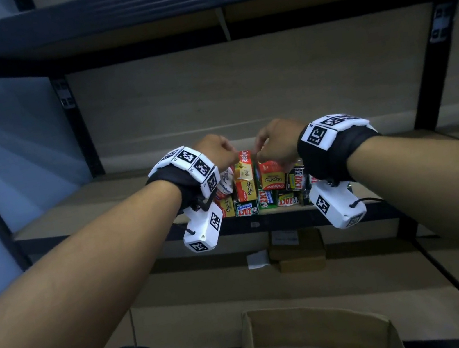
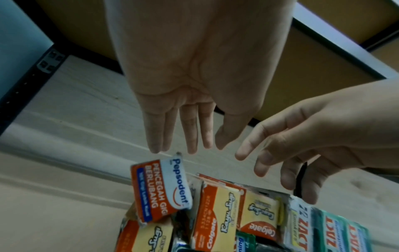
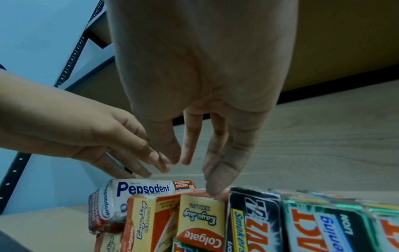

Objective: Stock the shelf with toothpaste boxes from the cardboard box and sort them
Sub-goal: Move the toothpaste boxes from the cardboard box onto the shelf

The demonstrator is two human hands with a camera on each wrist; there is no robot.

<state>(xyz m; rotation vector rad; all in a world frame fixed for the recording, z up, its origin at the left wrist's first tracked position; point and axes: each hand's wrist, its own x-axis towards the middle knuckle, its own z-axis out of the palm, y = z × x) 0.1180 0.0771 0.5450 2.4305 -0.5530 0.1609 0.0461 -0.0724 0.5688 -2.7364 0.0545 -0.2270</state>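
A heap of toothpaste boxes lies at the front of the wooden shelf [image 1: 98, 203]. It holds red-and-yellow Colgate boxes [image 1: 244, 171] [image 2: 215, 211] [image 3: 200, 214], green and black Zact boxes [image 1: 261, 203] [image 2: 336, 233] [image 3: 323, 226], and a white-and-red Pepsodent box [image 2: 159, 189] [image 3: 142, 188] tilted on the left. My left hand [image 1: 218, 149] [image 2: 186, 148] hovers just above the Pepsodent box, fingers straight, holding nothing. My right hand [image 1: 273, 144] [image 3: 194, 170] hangs beside it with loose fingers. One of its fingertips [image 3: 215, 191] touches the top of a Colgate box.
The open cardboard box [image 1: 314, 312] stands on the floor below, near the bottom of the head view. Small brown cartons [image 1: 297, 251] sit on the lower shelf. A black cable [image 1: 454, 272] runs down on the right. Black uprights [image 1: 75, 124] frame the bay; bare wood lies behind the heap.
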